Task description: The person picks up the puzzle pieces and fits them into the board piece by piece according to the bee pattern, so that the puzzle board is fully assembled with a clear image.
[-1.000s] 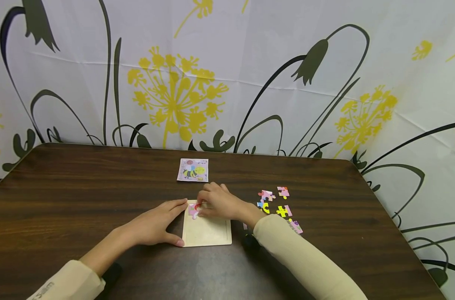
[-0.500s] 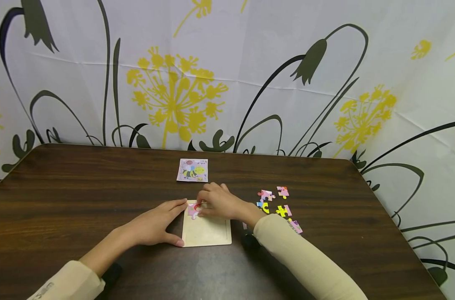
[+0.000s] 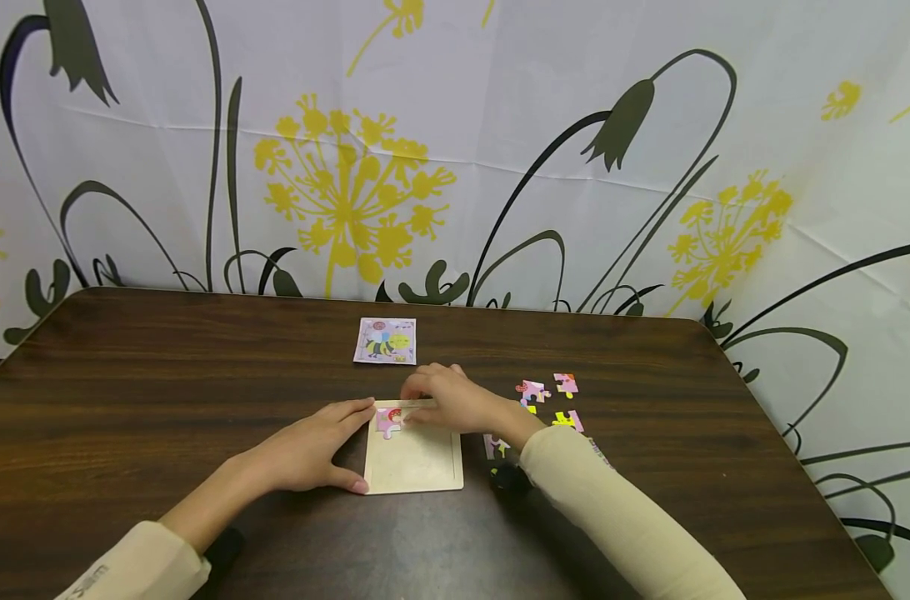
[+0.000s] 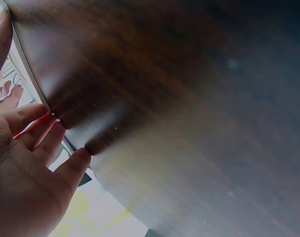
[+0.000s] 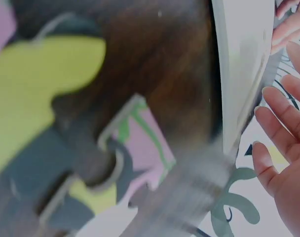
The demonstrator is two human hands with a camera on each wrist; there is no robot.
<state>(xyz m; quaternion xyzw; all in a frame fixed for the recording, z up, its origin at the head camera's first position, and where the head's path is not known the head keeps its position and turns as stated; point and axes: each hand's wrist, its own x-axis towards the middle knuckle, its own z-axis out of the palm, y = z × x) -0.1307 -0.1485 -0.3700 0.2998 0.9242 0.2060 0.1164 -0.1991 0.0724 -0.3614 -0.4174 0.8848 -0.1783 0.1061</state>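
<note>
Puzzle board: a pale, smooth wooden tray (image 3: 417,467), rectangular with a raised rim, flat on the table between the two hands; its long axis runs away from the person.
Placed piece: a pink knobbed piece with a red spot (image 3: 388,421) lies in the tray's far left corner, just beside the right hand's fingertips and near the left hand's fingertips.
Left hand: the left hand (image 3: 308,450) lies flat against the tray's left edge, fingers straight and relaxed, thumb along the near left corner, holding nothing; the left wrist view shows its fingertips (image 4: 76,163) touching the board's edge.
Right hand: the right hand (image 3: 447,404) rests over the tray's far rim, fingers bent down toward the placed piece; whether it pinches anything cannot be told.
Loose pieces: small pink and yellow jigsaw pieces (image 3: 548,400), glossy, with tabs and notches, lie scattered to the right of the right hand, partly hidden by its cream sleeve (image 3: 612,517); one close to the right wrist camera looks yellow and pink but blurred.
Reference card: a small square picture of a bee (image 3: 385,340) lies beyond both hands, apart from the tray.
Table: dark wood-grain top (image 3: 162,375), rounded corners, slight sheen.
Backdrop: a white cloth printed with yellow and black flowers (image 3: 350,192) hangs behind the table.
</note>
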